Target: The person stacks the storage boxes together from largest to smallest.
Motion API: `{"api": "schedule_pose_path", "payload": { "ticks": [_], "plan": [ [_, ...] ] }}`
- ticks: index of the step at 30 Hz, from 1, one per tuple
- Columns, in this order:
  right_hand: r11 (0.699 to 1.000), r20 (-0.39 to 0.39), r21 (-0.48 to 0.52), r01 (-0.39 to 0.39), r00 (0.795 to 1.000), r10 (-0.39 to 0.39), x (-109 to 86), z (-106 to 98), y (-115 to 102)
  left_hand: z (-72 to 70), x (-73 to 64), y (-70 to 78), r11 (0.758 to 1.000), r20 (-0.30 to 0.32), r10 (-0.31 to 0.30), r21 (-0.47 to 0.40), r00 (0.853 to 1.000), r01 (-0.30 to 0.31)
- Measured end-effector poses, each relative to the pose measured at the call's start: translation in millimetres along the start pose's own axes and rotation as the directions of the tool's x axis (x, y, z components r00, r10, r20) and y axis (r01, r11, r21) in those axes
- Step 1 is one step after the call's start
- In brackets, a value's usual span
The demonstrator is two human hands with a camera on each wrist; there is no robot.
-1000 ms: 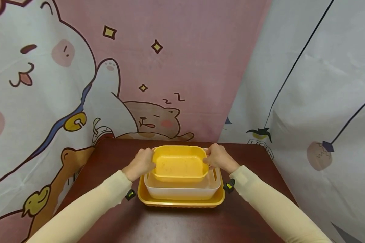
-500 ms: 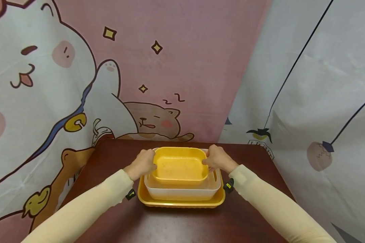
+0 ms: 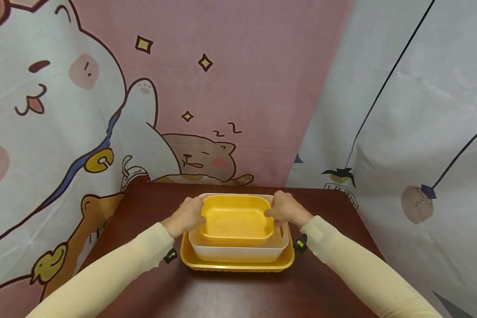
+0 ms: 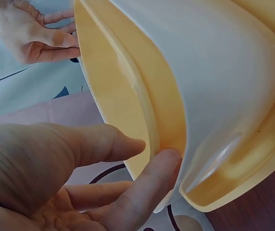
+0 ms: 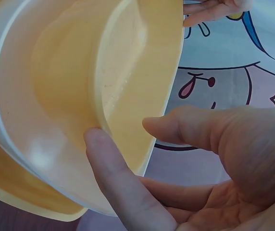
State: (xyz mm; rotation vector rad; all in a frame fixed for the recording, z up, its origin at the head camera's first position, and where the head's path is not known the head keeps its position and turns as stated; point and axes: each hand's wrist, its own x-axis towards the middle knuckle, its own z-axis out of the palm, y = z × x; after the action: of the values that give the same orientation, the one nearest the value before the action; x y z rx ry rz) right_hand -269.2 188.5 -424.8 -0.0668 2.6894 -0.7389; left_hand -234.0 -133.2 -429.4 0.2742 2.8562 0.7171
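Note:
A small yellow plastic basin (image 3: pixel 238 221) sits inside a larger white basin (image 3: pixel 238 253), which stands in a shallow yellow tray (image 3: pixel 238 267). My left hand (image 3: pixel 186 215) is at its left end; in the left wrist view the thumb (image 4: pixel 128 147) lies inside its rim and the index finger (image 4: pixel 164 166) outside. At the opposite end is my right hand (image 3: pixel 288 208). The right wrist view shows its index finger (image 5: pixel 104 149) against the rim's outside, with the thumb (image 5: pixel 164 127) over the inside, a gap showing beside it. How deep the small basin rests is hidden.
The nested containers stand on a dark reddish-brown table (image 3: pixel 238 296). A printed cloth backdrop (image 3: pixel 258 88) with cartoon animals hangs behind the table and along both sides.
The small yellow basin has come down slightly inside the white one, with both hands following it a little. The white basin and the yellow tray have stayed put.

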Motion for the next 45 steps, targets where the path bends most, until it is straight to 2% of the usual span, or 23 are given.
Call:
{"api": "schedule_pose_path", "payload": {
  "ticks": [6, 17, 22, 26, 30, 37, 45],
  "plan": [
    [1.000, 0.009, -0.002, -0.009, 1.000, 0.009, 4.0, 2.2, -0.4, 2.7, 3.3, 0.4, 1.000, 0.009, 0.002, 0.006, 1.000, -0.002],
    [0.999, 0.049, -0.039, -0.009, 0.999, 0.011, 9.3, 4.8, -2.1, 5.5, 11.8, -1.5, 1.000, 0.085, -0.007, -0.016, 0.996, 0.008],
    [0.999, 0.076, -0.039, -0.012, 0.997, 0.015, 11.1, 5.0, -2.8, 5.4, 14.5, -0.9, 1.000, 0.102, -0.001, 0.011, 0.995, 0.000],
    [0.998, 0.101, -0.023, -0.050, 0.993, 0.052, 12.7, 5.9, -2.8, 5.7, 17.0, 0.8, 1.000, 0.123, -0.016, 0.017, 0.992, 0.014],
    [0.997, 0.117, -0.024, -0.071, 0.990, 0.073, 14.2, 7.5, -2.9, 6.9, 19.4, 1.7, 0.999, 0.151, -0.043, 0.013, 0.988, 0.041],
    [0.998, 0.121, -0.037, -0.059, 0.991, 0.063, 13.5, 8.5, -3.2, 5.2, 20.8, 4.6, 0.998, 0.203, -0.057, 0.045, 0.978, 0.048],
    [0.997, 0.120, -0.049, -0.054, 0.991, 0.060, 15.8, 11.7, -1.8, 7.8, 21.2, 3.2, 0.997, 0.253, -0.079, -0.004, 0.964, 0.083]
  ]
}}
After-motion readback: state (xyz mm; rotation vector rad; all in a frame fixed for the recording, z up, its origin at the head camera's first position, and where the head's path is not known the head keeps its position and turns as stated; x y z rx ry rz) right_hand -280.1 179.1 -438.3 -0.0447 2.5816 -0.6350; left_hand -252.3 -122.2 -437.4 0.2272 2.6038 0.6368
